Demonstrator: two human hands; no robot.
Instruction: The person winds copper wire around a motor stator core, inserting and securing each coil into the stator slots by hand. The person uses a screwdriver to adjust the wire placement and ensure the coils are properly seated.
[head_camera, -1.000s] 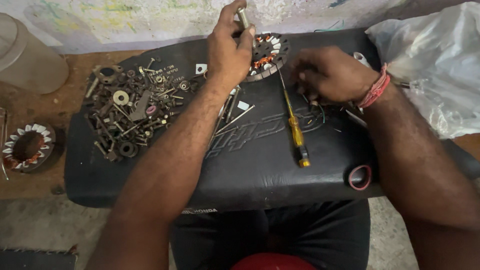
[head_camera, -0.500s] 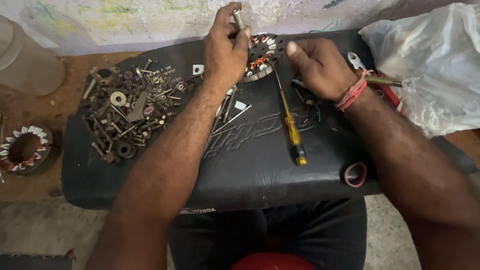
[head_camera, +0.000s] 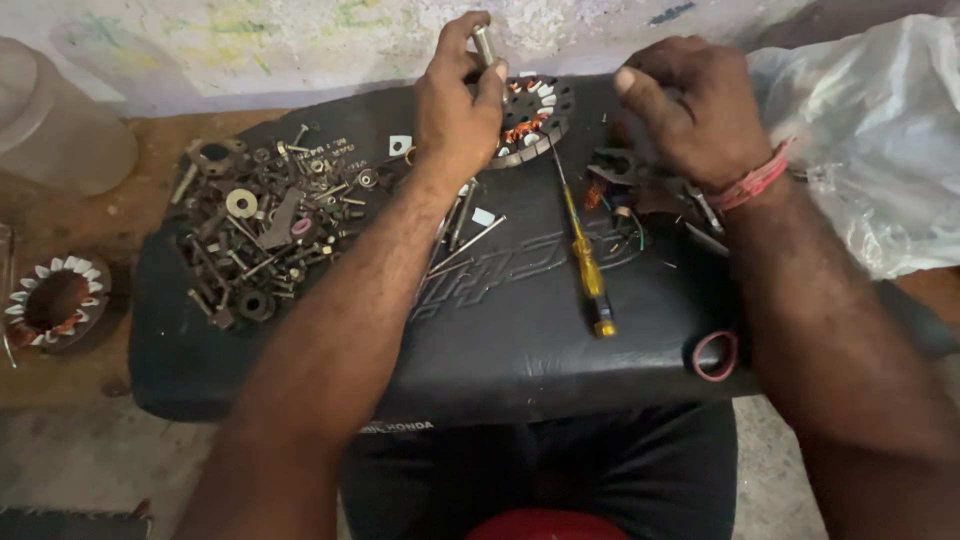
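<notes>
A person's left hand (head_camera: 458, 105) pinches a small silver cylindrical part (head_camera: 484, 45) between thumb and fingertips at top centre of the frame, the grip closed on it and the part's long axis nearly upright. Just right of and below that grip lies a round stator with copper windings (head_camera: 535, 115), touching the hand's edge; the left hand is the nearer one to it. The right hand (head_camera: 695, 110), a red thread band (head_camera: 752, 183) at its wrist, hovers loosely curled to the stator's right; whether it holds anything cannot be told. A yellow-handled screwdriver (head_camera: 585, 260) lies between the forearms, shaft pointing up toward the stator. All rests on a black padded seat (head_camera: 520, 345) serving as the counter, with a heap of bolts and washers (head_camera: 260, 225) at its left, a red ring (head_camera: 715, 356) at lower right, a second stator (head_camera: 55, 303) on the floor at far left, and a clear plastic bag (head_camera: 880, 130) at upper right.
</notes>
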